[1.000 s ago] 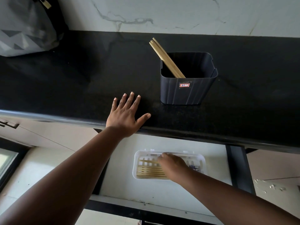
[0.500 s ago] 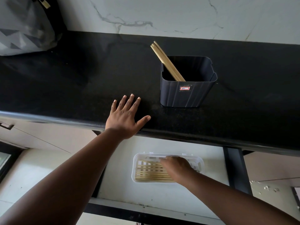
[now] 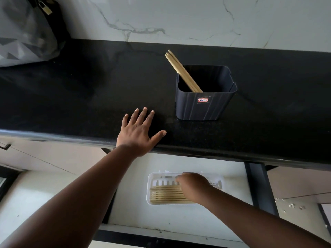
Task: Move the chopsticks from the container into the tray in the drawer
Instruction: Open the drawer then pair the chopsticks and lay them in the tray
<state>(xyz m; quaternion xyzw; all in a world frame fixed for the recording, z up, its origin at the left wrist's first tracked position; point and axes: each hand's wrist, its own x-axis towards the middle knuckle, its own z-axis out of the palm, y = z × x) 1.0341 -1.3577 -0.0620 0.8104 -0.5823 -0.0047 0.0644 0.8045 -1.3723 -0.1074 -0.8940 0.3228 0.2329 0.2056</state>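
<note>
Much of the right hand (image 3: 192, 187) is hard to read in the head view: it hangs knuckles-up over the white tray (image 3: 152, 203), its fingertips turned away, so whether it pinches anything cannot be told. It also covers the right ends of the chopsticks in the tray (image 3: 166, 194), a row of pale sticks lying side by side along the tray's near edge. The tray sits in the open drawer (image 3: 136, 212) below the counter's front edge, and the drawer's near part is cut off by both forearms. On the counter (image 3: 71, 104), a dark container (image 3: 204, 106) stands toward the front edge. A few chopsticks in the container (image 3: 180, 70) lean against its back left corner, lower ends hidden inside. The left hand (image 3: 138, 135) lies flat on the counter's front edge, fingers spread, holding nothing. A grey bag (image 3: 23, 33) at the back left corner is cropped by the frame.
</note>
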